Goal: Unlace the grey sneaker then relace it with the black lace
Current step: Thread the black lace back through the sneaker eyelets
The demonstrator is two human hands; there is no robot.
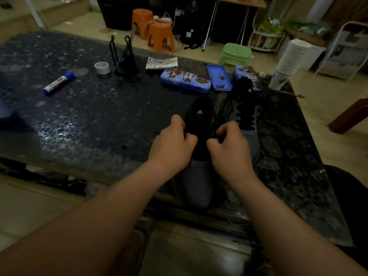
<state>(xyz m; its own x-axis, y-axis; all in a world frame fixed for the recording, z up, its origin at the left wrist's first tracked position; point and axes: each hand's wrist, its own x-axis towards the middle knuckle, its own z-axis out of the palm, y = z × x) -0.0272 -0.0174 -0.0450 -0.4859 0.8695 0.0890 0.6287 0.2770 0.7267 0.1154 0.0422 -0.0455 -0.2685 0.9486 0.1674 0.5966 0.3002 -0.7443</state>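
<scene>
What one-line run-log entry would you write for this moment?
grey sneaker: near table edge | left hand: fingers curled at its eyelets | right hand: same | lace: unseen, dark | second sneaker: laced, untouched

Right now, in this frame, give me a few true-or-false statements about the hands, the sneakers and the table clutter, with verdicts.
1. The left hand and right hand, fingers curled, pinch the black lace on the nearer grey fabric sneaker. True.
2. The second grey sneaker lies left of the nearer one. False: it lies to its right, further back.
3. A white marker with a blue cap lies on the left part of the dark speckled table. True.
4. The stack of white paper cups stands upright at the table's middle. False: it leans at the far right corner.
5. The white tape roll sits on a blue tin. False: it rests on the table itself.
</scene>
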